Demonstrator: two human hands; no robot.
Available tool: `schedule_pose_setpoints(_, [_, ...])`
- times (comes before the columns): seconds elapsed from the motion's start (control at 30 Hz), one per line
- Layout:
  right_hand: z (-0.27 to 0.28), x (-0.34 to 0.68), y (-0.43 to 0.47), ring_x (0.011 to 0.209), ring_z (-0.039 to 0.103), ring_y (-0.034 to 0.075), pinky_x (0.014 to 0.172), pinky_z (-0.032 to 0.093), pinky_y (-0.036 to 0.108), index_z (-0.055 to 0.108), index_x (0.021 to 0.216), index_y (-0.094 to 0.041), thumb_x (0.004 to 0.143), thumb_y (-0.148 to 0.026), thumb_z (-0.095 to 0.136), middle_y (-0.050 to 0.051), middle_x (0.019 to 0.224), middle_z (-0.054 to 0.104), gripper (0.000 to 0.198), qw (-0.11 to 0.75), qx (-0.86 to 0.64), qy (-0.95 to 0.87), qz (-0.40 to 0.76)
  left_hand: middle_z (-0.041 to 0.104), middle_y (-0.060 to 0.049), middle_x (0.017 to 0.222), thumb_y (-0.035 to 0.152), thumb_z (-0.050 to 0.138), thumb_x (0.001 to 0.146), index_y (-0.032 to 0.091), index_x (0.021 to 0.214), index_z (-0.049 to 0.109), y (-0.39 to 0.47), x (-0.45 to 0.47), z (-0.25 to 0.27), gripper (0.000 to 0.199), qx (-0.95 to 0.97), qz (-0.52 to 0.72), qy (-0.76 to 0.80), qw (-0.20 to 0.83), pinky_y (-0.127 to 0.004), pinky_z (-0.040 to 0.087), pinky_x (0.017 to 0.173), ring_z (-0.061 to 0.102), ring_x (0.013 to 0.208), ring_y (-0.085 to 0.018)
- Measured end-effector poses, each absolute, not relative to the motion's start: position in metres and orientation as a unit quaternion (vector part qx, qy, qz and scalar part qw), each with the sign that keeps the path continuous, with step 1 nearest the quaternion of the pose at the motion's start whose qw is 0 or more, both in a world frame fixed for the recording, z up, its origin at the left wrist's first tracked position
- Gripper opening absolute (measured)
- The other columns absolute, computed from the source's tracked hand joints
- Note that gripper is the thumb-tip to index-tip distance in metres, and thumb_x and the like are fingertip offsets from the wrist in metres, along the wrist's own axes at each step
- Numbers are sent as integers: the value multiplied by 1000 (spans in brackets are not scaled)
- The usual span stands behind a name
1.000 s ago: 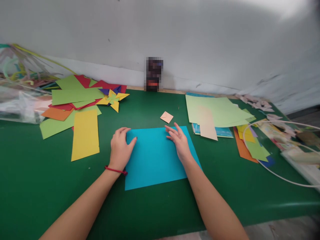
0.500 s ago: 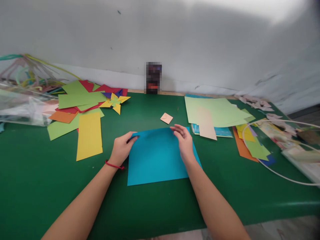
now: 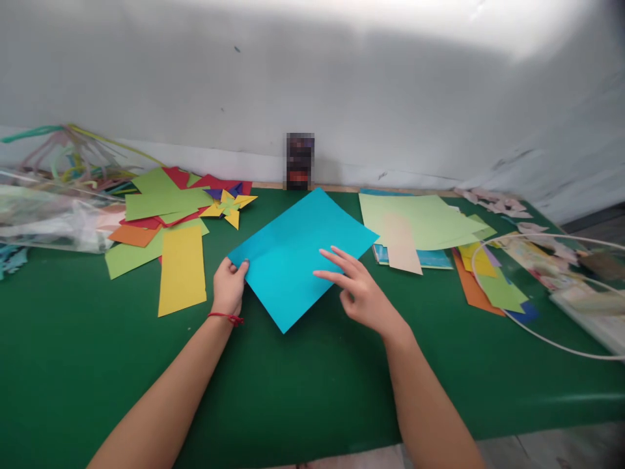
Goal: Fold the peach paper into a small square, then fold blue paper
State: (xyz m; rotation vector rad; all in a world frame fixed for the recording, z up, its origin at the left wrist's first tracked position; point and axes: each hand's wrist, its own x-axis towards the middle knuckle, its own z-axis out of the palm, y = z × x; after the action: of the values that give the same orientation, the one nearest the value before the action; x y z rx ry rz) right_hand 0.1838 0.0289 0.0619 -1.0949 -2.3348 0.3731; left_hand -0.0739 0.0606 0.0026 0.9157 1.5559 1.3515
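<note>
Our left hand (image 3: pixel 228 286) has its grip on the blue sheet's (image 3: pixel 293 244) left corner; right hand (image 3: pixel 362 292) grip released, splayed at its lower-right edge, contact unclear. Sheet's skewed over the tabletop (image 3: pixel 303 397). We're likely orienting it; next calls for a right-side hold.

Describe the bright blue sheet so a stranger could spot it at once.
Find the green table, then the left hand with the red bracelet. Pinched there near one corner is the bright blue sheet. Unlike the papers lying to either side, it's held.
</note>
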Motion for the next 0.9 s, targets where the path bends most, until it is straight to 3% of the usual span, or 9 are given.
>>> schedule_pose_setpoints(0.13, [54,181,32,133,11,23,105,17,56,44,125,-33,77,-1,44,-3,143,24,57,216,-391,-888,107,47,6,60,31,58,70,18,72,45,59,-71,3,19,345,540,613,463,-23,46,53,48,50,-8])
schedule_pose_setpoints(0.23, [43,182,38,131,22,24,104,19,57,59,107,-34,80,-13,53,-4,136,38,35,224,-368,-894,123,51,3,62,31,58,71,17,79,49,58,-69,3,18,349,524,604,488,-27,49,57,53,55,-10])
schedule_pose_setpoints(0.33, [38,186,41,125,35,20,104,24,51,64,99,-32,81,-18,54,-4,125,52,24,220,-363,-889,173,58,-3,74,28,57,72,16,93,52,57,-68,5,25,364,510,609,487,-31,50,62,59,65,-15])
schedule_pose_setpoints(0.47, [39,195,42,120,43,18,104,28,43,65,96,-31,81,-24,55,-5,117,58,20,215,-383,-856,272,52,-10,117,24,53,77,20,113,47,55,-67,12,37,413,532,634,381,-35,42,88,52,105,-20])
schedule_pose_setpoints(0.53, [40,198,43,117,46,18,102,31,41,66,94,-32,81,-28,54,-5,116,59,18,212,-392,-833,327,50,-8,121,28,47,82,21,111,51,52,-65,17,30,491,516,637,295,-36,36,95,46,113,-21])
schedule_pose_setpoints(0.6, [41,202,44,113,50,19,98,36,38,67,93,-31,82,-31,52,-5,115,60,18,207,-409,-808,371,59,-7,110,33,37,87,19,102,57,48,-61,22,29,566,476,615,273,-37,38,92,51,107,-21])
schedule_pose_setpoints(0.7, [44,207,46,100,56,18,87,42,34,66,96,-29,82,-36,51,-2,107,63,22,213,-448,-771,400,65,-6,94,35,27,90,17,101,56,39,-53,26,36,628,430,556,334,-36,44,85,59,92,-19])
schedule_pose_setpoints(0.8, [51,213,47,79,57,17,72,43,30,65,85,-24,81,-40,50,0,85,65,23,212,-478,-752,401,64,-5,103,37,33,89,19,112,51,31,-46,28,34,719,362,492,332,-34,43,86,58,97,-18])
schedule_pose_setpoints(0.9, [57,217,46,60,46,13,57,35,26,56,66,-20,81,-44,48,-2,63,52,30,219,-500,-741,390,62,-6,108,43,47,82,20,110,54,28,-44,28,37,782,285,473,290,-33,45,83,57,98,-20])
